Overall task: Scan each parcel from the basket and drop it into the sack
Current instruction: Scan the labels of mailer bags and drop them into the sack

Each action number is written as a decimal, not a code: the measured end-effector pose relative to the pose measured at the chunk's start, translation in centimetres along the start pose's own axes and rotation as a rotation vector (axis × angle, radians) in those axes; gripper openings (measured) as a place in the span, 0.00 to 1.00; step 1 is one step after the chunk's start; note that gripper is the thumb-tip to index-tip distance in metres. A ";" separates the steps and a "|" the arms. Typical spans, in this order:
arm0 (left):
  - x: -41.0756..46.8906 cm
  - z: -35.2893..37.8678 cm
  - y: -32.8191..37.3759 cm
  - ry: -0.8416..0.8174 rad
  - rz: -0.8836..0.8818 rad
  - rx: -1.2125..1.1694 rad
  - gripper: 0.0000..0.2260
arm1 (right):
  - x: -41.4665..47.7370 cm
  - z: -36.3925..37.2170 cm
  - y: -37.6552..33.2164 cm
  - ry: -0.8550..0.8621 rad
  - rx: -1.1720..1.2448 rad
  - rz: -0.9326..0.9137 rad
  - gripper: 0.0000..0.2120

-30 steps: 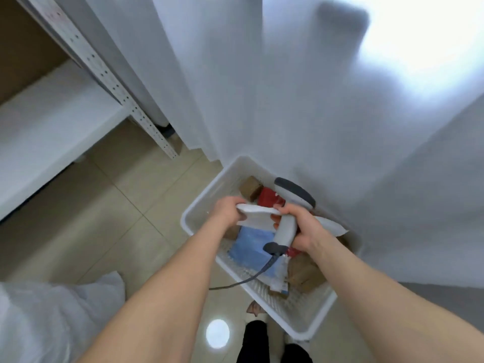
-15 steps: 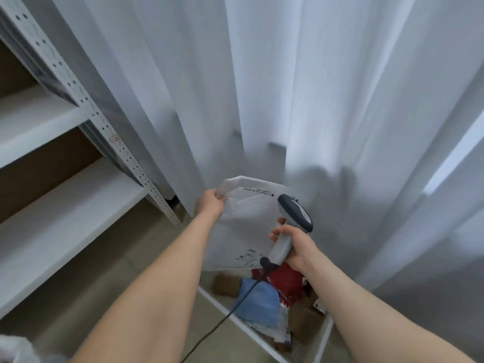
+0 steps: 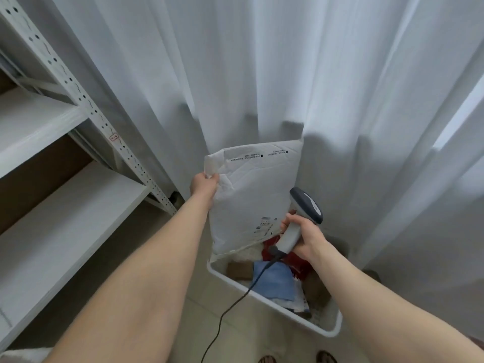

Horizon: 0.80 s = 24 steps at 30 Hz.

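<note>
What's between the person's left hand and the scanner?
In the head view, the white padded parcel fills that stretch: the left hand pinches its upper left corner, and the scanner, gripped by the right hand, sits at its right edge.

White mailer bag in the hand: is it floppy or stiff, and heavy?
Probably floppy: the white mailer wrinkles and its corner folds where the left hand pinches it. Likely light, since that corner pinch mostly holds it up. It stays fairly flat, so maybe padded.

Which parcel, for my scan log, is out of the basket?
The white padded mailer, pinched by the left hand; the blue parcel, red parcel and brown box lie in the basket.
</note>
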<state>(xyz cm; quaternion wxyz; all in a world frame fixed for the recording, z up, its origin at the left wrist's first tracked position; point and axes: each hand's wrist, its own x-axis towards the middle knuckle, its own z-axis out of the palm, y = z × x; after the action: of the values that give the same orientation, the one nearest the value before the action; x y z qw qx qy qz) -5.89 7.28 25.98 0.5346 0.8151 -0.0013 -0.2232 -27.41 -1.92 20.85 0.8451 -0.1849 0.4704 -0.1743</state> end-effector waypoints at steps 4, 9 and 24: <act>-1.1 -1.3 -1.2 0.055 -0.075 -0.103 0.09 | -1.5 1.1 1.9 -0.011 -0.040 0.093 0.01; -3.1 -2.2 -1.7 0.097 -0.120 -0.197 0.12 | -3.0 1.1 0.7 -0.044 -0.092 0.107 0.07; -10.4 -4.1 0.7 0.226 -0.133 -0.343 0.14 | -8.2 0.0 -2.7 -0.091 -0.171 0.094 0.08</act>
<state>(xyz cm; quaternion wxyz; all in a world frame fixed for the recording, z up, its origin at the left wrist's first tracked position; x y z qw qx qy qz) -13.58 13.04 31.75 0.6464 0.7302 0.1505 -0.1623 -31.75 -0.46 28.14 0.8539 -0.2418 0.4530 -0.0849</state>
